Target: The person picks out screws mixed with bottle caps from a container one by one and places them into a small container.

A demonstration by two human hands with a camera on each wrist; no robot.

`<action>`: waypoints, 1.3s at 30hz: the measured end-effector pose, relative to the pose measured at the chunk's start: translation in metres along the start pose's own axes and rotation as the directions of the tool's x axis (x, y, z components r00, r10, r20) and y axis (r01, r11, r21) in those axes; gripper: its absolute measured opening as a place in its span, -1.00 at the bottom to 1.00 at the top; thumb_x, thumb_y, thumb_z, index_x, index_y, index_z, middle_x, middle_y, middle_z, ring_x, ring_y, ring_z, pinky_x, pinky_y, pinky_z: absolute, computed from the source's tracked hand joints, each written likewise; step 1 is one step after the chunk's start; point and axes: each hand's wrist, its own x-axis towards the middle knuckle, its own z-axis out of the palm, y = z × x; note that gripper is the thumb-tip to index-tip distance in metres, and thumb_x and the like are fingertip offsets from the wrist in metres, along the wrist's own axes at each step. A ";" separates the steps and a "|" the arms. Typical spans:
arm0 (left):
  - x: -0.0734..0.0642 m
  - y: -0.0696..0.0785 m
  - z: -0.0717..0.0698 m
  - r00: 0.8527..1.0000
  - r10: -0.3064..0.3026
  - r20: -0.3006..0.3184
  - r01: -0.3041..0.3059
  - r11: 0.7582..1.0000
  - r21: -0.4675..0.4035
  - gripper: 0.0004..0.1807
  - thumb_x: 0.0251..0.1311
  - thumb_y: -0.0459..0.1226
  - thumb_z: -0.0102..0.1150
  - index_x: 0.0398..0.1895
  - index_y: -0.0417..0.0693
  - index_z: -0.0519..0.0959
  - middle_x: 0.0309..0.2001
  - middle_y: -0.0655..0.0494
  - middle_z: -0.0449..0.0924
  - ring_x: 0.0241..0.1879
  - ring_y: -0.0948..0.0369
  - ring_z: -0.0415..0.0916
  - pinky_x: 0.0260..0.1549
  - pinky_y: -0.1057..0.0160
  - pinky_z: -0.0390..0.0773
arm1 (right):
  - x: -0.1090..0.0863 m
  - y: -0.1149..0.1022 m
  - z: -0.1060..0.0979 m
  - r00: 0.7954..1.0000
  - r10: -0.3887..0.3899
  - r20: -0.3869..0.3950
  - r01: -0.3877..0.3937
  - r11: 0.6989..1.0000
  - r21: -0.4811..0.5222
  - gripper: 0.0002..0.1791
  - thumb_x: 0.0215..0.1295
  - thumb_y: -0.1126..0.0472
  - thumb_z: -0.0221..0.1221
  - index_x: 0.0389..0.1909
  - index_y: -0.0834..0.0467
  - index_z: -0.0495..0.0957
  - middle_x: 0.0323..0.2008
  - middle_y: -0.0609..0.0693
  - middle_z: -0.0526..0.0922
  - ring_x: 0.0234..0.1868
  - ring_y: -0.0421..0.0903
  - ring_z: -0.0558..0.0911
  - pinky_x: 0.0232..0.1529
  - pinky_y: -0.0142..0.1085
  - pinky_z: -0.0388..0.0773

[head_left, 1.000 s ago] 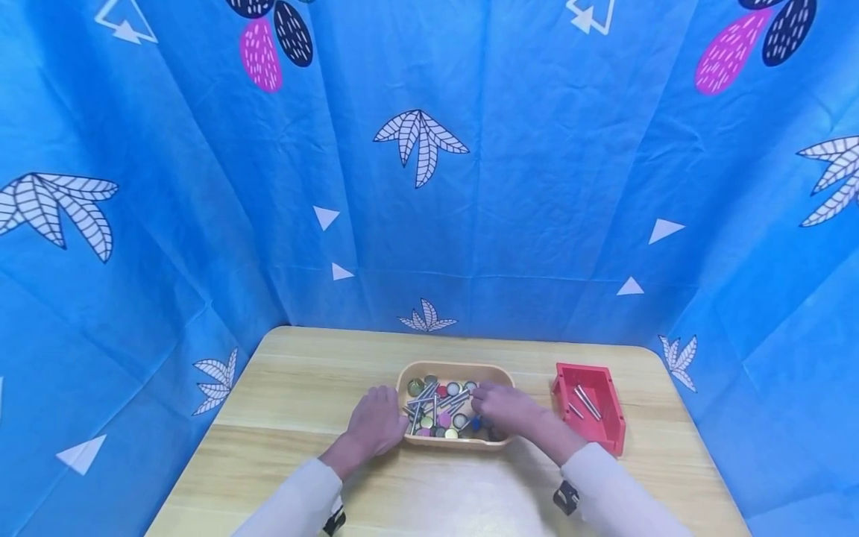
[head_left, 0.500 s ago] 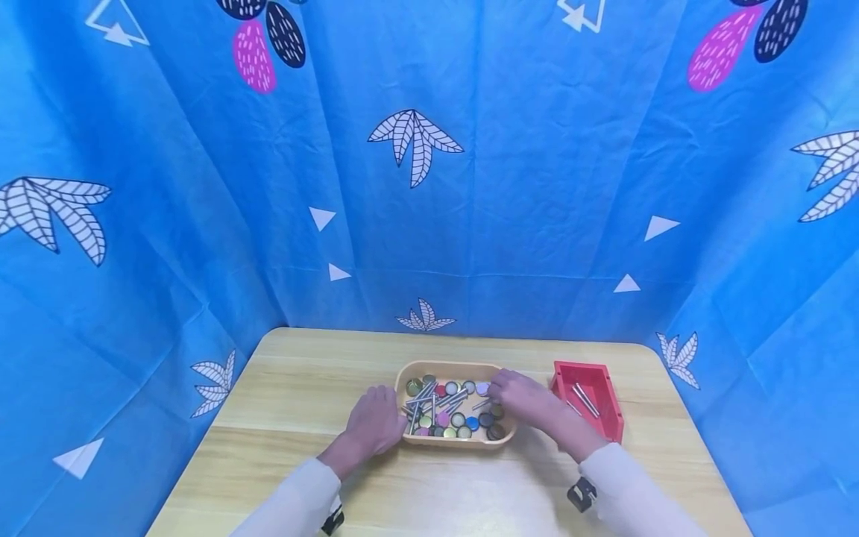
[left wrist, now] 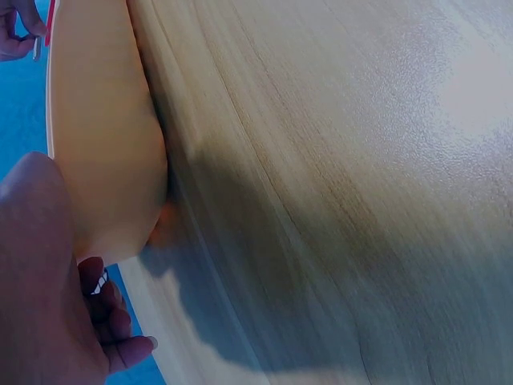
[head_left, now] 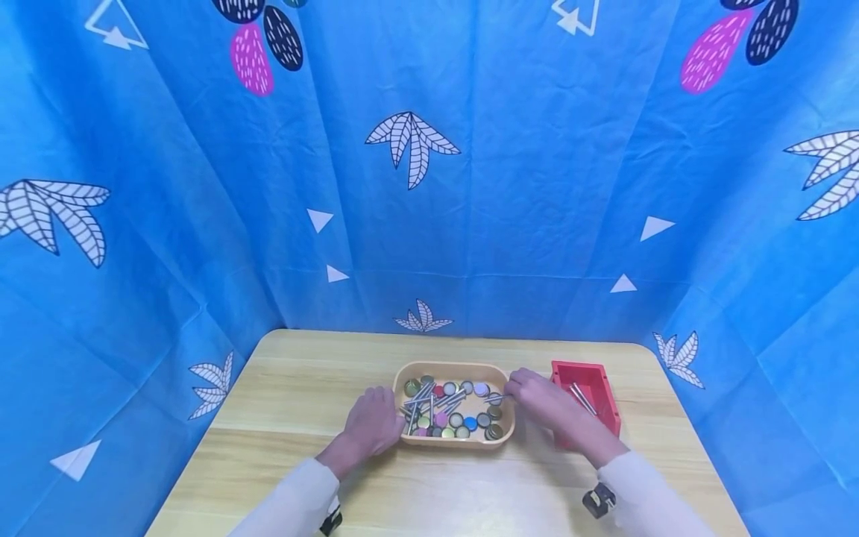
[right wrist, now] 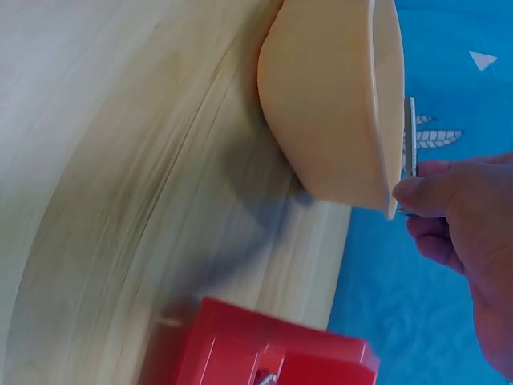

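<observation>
An orange-beige oblong tray [head_left: 448,443] on the table holds several bottle caps [head_left: 470,424] in mixed colours and a pile of long silver screws [head_left: 429,406]. My left hand [head_left: 373,421] grips the tray's left end, its thumb at the rim and its fingers curled by the outer wall. At the opposite end my right hand [head_left: 537,394] pinches one long threaded screw [right wrist: 411,132] between thumb and fingers. That screw [head_left: 496,398] points left over the tray's right side, and the fingertips are right at the rim in the right wrist view.
Just right of the tray stands a red bin [head_left: 607,391] with a few silver screws [head_left: 582,397] in it, partly covered by my right forearm. The wooden table [head_left: 322,395] has rounded back corners. Blue patterned curtain [head_left: 429,246] surrounds its back and sides.
My right hand has moved right, from over the caps to the tray's right rim, drawing a screw with it. The left hand has stayed at the left end.
</observation>
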 end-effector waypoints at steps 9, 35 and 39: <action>-0.001 0.001 0.001 1.000 -0.002 -0.010 0.002 1.000 0.003 -0.73 0.14 -0.15 0.06 -0.35 -0.23 0.45 -0.45 0.01 0.32 -0.44 0.12 0.23 -0.44 0.19 0.31 | -0.015 0.016 -0.002 0.996 0.027 -0.085 -0.027 1.000 0.007 -0.76 0.11 0.28 0.50 -0.18 0.07 0.75 -0.29 -0.10 0.65 -0.22 -0.20 0.62 -0.16 -0.34 0.71; -0.002 0.000 0.002 0.999 0.013 -0.036 -0.012 1.000 0.022 -0.72 0.15 -0.14 0.07 -0.36 -0.23 0.45 -0.46 0.02 0.31 -0.46 0.13 0.23 -0.45 0.20 0.31 | -0.054 0.040 -0.002 0.928 0.347 -0.133 -0.329 0.934 0.138 -0.83 0.16 0.38 0.42 -0.23 0.15 0.72 -0.33 -0.06 0.68 -0.22 -0.11 0.65 -0.09 -0.12 0.73; -0.002 0.000 0.003 0.999 0.022 -0.033 -0.021 0.999 0.030 -0.71 0.17 -0.13 0.07 -0.35 -0.24 0.45 -0.46 0.02 0.32 -0.45 0.12 0.23 -0.44 0.18 0.33 | -0.059 0.043 -0.002 0.912 0.379 -0.155 -0.360 0.923 0.136 -0.82 0.12 0.38 0.45 -0.26 0.14 0.71 -0.35 -0.07 0.67 -0.25 -0.13 0.63 -0.14 -0.12 0.73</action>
